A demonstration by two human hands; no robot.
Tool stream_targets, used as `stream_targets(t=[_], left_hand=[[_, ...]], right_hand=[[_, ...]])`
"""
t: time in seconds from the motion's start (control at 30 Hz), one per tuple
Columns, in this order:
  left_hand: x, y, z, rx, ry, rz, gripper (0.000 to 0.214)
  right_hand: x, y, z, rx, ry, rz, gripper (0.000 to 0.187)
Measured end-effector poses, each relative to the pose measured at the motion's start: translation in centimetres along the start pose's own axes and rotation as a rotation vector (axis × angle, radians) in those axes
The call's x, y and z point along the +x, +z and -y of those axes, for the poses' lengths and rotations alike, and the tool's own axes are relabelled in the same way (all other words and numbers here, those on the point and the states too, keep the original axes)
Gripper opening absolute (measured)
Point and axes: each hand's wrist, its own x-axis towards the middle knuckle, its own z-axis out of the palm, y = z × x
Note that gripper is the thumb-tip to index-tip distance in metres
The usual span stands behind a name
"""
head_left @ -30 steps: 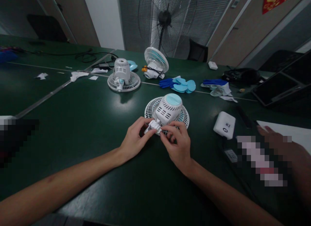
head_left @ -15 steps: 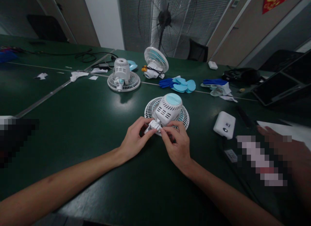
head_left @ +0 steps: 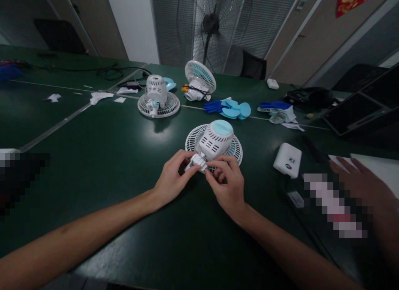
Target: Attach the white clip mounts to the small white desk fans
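Observation:
A small white fan [head_left: 212, 145] lies grille down on the green table, its motor housing with a light-blue cap on top. From the housing's near side a white joint bracket [head_left: 198, 160] sticks out towards me. My left hand [head_left: 173, 175] is closed around the bracket's left side, thumb in front and fingers behind. On the bracket's right end, the thumb and index finger of my right hand [head_left: 229, 184] are pinched together, the other fingers curled. Whether a small separate part sits between these fingertips is hidden.
Two more fans, one grille down [head_left: 158, 102] and one tilted [head_left: 199, 82], stand farther back. Near them lie light-blue fan blades [head_left: 235, 110] and blue-white gloves [head_left: 277, 109]. To the right are a white power bank [head_left: 288, 160] and another person's hand [head_left: 363, 182] over white paper.
My right fingertips have shifted slightly on the bracket's end, and the index finger has straightened. My left hand and the fan stay in place. The other person's hand has moved slightly over the paper.

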Motion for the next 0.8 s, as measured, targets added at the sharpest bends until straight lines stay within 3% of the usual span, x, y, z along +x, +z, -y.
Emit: stream_targets(t=[0.8], left_hand=[[0.07,-0.09,-0.23,0.006,-0.001,0.013,0.029]], right_hand=[[0.21,-0.17,0.22,-0.003,0.027,0.034,0.005]])
